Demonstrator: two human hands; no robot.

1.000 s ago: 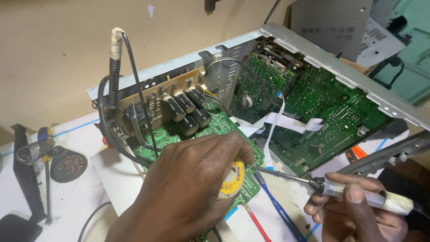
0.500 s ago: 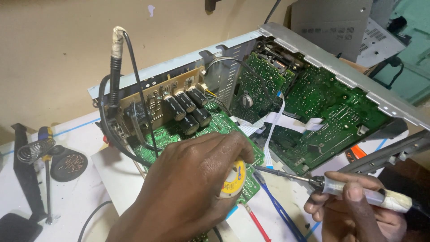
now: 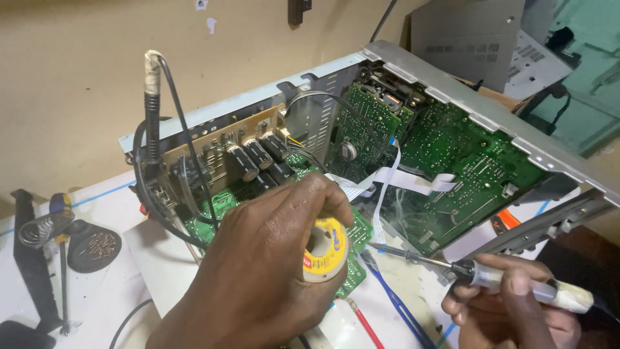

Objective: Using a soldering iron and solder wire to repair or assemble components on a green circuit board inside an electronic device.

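My left hand (image 3: pixel 261 268) grips a small yellow spool of desoldering braid (image 3: pixel 325 249) and rests over the near green circuit board (image 3: pixel 216 207). My right hand (image 3: pixel 510 310) holds a soldering iron (image 3: pixel 478 271) by its pale handle, its thin tip pointing left toward the board's edge near the spool. The boards sit in an opened metal chassis (image 3: pixel 452 90) tipped on its side. Black capacitors (image 3: pixel 258 158) stand on a tan board above my left hand. White ribbon cables (image 3: pixel 400 178) run between the boards.
A black cable with a taped end (image 3: pixel 152 110) rises at the left of the chassis. A coiled iron stand (image 3: pixel 42 226) and a dark dish of small parts (image 3: pixel 93 244) sit at far left. Red and blue wires (image 3: pixel 387 310) lie on the white bench.
My left hand has turned the spool slightly so more of its yellow face shows. The soldering iron tip stays near the board edge.
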